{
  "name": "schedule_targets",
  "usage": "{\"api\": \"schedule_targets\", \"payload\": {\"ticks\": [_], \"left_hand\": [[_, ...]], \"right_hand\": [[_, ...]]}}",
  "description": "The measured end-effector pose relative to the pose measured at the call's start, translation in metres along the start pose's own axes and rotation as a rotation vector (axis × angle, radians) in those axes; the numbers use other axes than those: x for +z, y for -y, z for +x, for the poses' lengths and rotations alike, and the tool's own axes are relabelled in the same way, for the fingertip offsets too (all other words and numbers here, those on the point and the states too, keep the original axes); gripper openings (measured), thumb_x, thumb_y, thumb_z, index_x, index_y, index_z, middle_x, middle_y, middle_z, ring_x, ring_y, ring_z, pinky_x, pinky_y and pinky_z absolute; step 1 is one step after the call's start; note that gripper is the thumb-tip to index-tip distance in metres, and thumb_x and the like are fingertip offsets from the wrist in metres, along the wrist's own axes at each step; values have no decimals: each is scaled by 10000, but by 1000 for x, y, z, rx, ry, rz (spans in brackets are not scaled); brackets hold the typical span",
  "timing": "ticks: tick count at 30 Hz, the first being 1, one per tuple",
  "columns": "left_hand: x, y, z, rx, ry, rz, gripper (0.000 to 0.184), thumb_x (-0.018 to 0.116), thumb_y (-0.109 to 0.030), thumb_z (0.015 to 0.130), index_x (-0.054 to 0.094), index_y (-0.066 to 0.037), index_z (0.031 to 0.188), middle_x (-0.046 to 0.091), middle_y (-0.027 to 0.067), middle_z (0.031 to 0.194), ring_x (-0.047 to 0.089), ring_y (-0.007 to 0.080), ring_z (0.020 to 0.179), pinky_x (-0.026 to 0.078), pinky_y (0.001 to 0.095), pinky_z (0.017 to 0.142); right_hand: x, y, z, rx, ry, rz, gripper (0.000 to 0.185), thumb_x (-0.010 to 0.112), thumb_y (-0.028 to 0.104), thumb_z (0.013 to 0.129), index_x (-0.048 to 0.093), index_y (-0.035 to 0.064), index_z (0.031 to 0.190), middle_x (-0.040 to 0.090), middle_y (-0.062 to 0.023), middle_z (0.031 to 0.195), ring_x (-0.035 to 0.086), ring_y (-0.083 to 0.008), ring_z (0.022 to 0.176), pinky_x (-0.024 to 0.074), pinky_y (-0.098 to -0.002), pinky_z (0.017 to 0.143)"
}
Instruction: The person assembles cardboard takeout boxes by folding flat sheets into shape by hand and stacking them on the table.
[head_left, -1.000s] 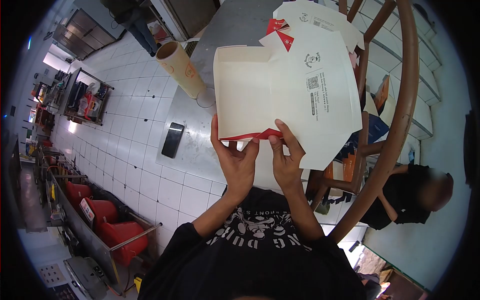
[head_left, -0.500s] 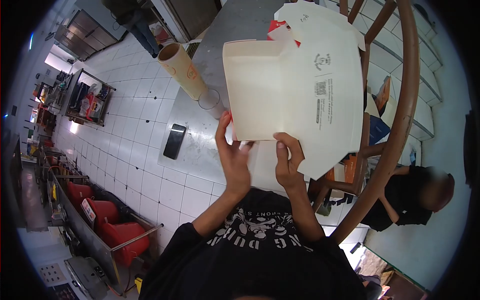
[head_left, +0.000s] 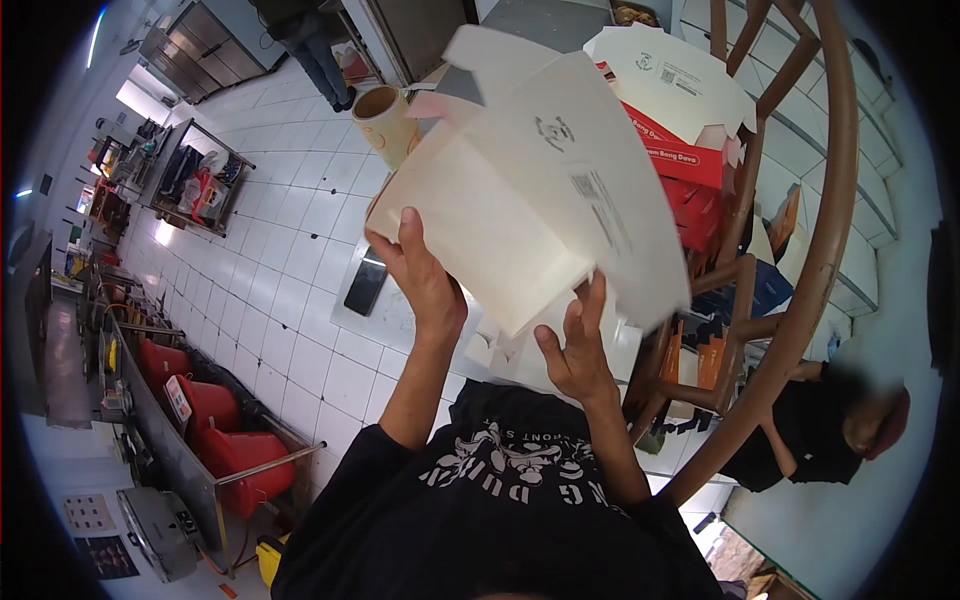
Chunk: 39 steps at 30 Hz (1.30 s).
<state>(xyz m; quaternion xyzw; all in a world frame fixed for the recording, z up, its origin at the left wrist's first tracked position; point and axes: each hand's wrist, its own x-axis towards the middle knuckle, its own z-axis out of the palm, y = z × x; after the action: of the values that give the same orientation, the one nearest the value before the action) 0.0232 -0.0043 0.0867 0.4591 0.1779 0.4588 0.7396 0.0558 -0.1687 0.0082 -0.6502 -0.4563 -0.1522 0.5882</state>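
Observation:
A partly folded cardboard box [head_left: 490, 190], cream inside, hangs tilted over the metal table, its large printed lid flap blurred on the right. My left hand [head_left: 425, 280] grips the box's left edge, with the thumb over the inside and the other fingers partly hidden behind the wall. By the near right corner is my right hand [head_left: 580, 345], its fingers spread and the fingertips close to the edge; whether they touch cannot be made out. Behind the box, red printed boxes [head_left: 685, 160] are stacked with a white lid [head_left: 680, 85] raised above them.
A phone [head_left: 367, 283] lies on the metal table [head_left: 400, 318], with a cream roll [head_left: 388, 130] standing beyond. A curved wooden rail [head_left: 815, 230] runs along the right. One person [head_left: 810, 430] is at the right, another [head_left: 305, 45] at the far left.
The box has turned and tilted, its left side swinging down and left. My right hand has opened at the near corner. The view has shifted, showing more of the stacked red boxes.

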Motion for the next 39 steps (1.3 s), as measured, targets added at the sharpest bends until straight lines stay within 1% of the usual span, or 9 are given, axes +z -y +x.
{"api": "schedule_targets", "payload": {"ticks": [5,7,11,15,17,22,29,36,39], "left_hand": [[-8,2,-13,311,-123,308,650,611,-292,865,203,-66,1317,353,155,1246,373,222,1177,341,353,988],[-25,20,-24,635,104,584,728,684,-320,815,208,-64,1302,348,169,1251,399,249,1144,366,377,958],[-24,37,-52,867,646,566,753,792,-363,703,296,-159,1231,356,172,1253,383,391,1228,343,499,1022],[-29,47,-64,806,832,523,700,858,-358,592,452,-136,1117,412,187,1279,393,423,1239,291,530,1057],[-25,29,-62,456,930,599,682,864,-403,556,495,-112,1050,403,159,1317,382,421,1256,278,542,1058],[0,6,-58,179,695,547,390,617,-204,867,530,-29,1204,515,201,1236,439,340,1238,337,427,1027],[11,19,-65,140,617,564,169,560,-75,890,626,4,1023,633,166,1065,563,314,1115,440,364,936],[8,22,-69,239,754,769,706,627,-69,797,251,-9,1393,315,244,1397,366,376,1282,367,404,1002],[10,17,-73,133,767,738,682,610,-67,800,272,-6,1389,368,249,1348,431,406,1209,414,407,956]], "right_hand": [[-40,29,21,451,554,46,577,532,209,910,290,120,1427,464,-280,1275,480,-390,1183,376,-433,994],[-54,44,36,728,118,821,565,512,328,925,340,29,1373,559,-229,1178,547,-369,1112,432,-418,941],[-74,35,59,930,-69,1399,625,437,478,928,369,-1,1323,577,-175,1167,604,-299,1013,505,-430,836],[-77,32,58,1108,-283,1100,504,457,395,946,444,9,1269,589,-128,1152,612,-224,1005,528,-407,796],[-76,25,48,1060,-228,1023,455,473,349,947,464,10,1250,589,-115,1147,608,-205,1007,528,-392,799],[-63,33,37,1005,-52,753,354,515,235,946,498,-3,1207,593,-72,1081,592,-135,941,505,-305,782],[-57,41,34,843,152,497,339,526,212,947,515,-34,1180,579,-35,1019,500,-81,901,418,-236,792],[-54,37,42,736,5,351,308,516,183,952,522,-30,1174,579,-48,1015,508,-84,889,423,-242,798],[-53,45,44,746,-37,377,286,515,183,953,532,-31,1141,584,-45,995,514,-88,879,424,-249,805]]}}
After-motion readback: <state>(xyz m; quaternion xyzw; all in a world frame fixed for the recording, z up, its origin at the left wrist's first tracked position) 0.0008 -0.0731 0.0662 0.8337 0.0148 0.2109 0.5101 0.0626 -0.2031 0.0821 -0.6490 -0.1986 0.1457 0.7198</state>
